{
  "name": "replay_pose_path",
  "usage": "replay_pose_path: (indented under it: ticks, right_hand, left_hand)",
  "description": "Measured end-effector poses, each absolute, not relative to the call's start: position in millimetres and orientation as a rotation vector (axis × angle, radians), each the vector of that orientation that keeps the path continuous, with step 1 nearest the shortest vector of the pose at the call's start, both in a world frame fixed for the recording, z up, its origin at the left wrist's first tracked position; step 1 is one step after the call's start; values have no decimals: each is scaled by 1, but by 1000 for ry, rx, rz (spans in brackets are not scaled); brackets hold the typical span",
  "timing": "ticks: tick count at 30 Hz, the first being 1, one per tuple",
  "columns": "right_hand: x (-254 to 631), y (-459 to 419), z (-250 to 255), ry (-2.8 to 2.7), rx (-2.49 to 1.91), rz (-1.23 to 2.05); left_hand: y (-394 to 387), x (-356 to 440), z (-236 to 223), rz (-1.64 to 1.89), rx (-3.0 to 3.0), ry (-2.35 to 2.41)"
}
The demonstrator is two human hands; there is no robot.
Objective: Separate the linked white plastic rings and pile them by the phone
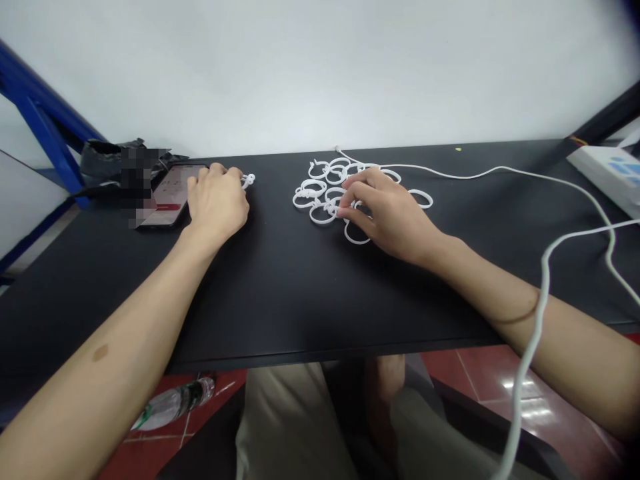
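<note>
Several white loops (323, 213), which look like closed cable ties, lie in an overlapping cluster on the black table. My right hand (393, 213) is over the right side of this cluster, its thumb and fingertips pinched on one of the loops. To the left, my left hand (217, 200) rests low at the table, fingers curled downward. A separate white loop (249, 180) pokes out beside its index finger and appears gripped; the hand covers the rest of it.
A phone (175, 193) and a dark bundle (103, 163) lie left of my left hand. A white cable (440, 170) runs along the back to the right; another part crosses my right forearm. A white box (607, 173) stands far right. Below lies a plastic bottle (173, 403).
</note>
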State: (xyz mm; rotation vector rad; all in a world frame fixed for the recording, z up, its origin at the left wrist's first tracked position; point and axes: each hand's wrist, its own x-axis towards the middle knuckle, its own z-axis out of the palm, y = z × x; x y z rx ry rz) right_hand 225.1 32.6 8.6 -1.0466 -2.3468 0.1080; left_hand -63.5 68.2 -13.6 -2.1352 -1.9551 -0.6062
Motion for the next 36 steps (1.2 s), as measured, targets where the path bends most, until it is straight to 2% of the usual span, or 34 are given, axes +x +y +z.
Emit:
replay_pose_path:
  ticks: [9,12,14,21,26,36]
  right_hand:
    - [222,28,13,-2293,-940,268]
    - [220,27,12,-2293,-939,303]
    - [219,26,12,-2294,-934,313]
    - [219,25,12,-2295,-847,258]
    - [219,28,10,-2252,-726,279]
    - [216,24,15,-2210,-712,186]
  left_hand:
    - [65,-72,-7,-678,-2159,-1884]
    - [60,-60,1,-623,-2182,-1814]
    - [54,-47,6,-714,-2273,-1695]
    - [31,-4,13,-762,-2752,-1332]
    - [21,11,10,-756,-2838,-1324]
    - [17,23,7,-988,-2864,-1301]
